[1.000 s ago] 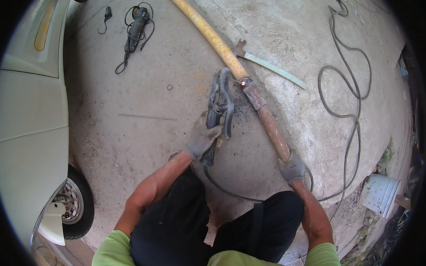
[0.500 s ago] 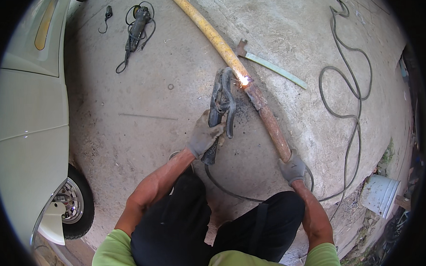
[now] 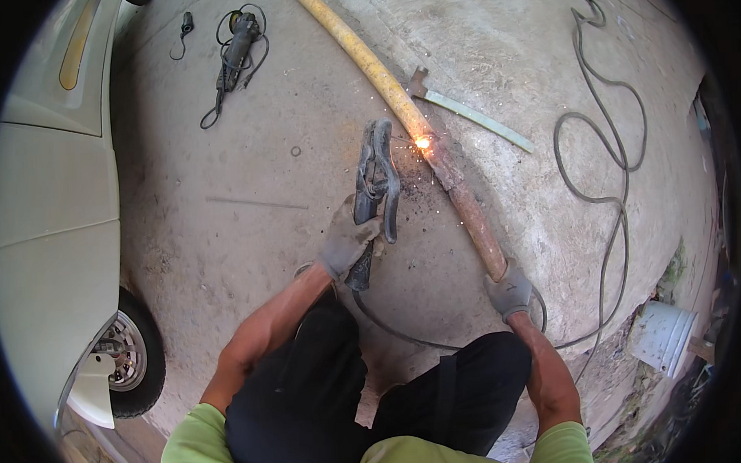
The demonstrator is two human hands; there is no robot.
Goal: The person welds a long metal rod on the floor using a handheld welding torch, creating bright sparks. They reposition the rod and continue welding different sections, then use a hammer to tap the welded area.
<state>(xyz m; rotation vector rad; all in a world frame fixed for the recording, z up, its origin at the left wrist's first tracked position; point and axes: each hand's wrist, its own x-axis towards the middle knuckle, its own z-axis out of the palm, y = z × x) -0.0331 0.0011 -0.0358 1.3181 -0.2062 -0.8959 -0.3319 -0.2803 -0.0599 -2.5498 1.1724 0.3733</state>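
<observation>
My gloved left hand (image 3: 348,237) is closed round the handle of a black welding electrode holder (image 3: 374,178), whose jaws point away from me. A thin electrode runs from the jaws to the pipe, and a bright arc with sparks glows where it meets the metal. The long pipe (image 3: 356,48) is yellow on its far part and rusty brown on its near part, with the arc close to where the colours meet. Around the pipe's near, rusty end my gloved right hand (image 3: 510,291) is wrapped. The tips of its fingers are partly hidden under the pipe.
A hammer (image 3: 477,122) lies just right of the pipe. An angle grinder (image 3: 238,52) with its cord rests at the far left, and a thin rod (image 3: 255,203) lies left of my hand. A pale car (image 3: 51,185) borders the left; cable (image 3: 618,202) and a bucket (image 3: 661,336) are right.
The electrode holder and my left hand have shifted slightly left and nearer to me. The arc has moved a little left and glows more orange. My right hand and the pipe stay nearly still.
</observation>
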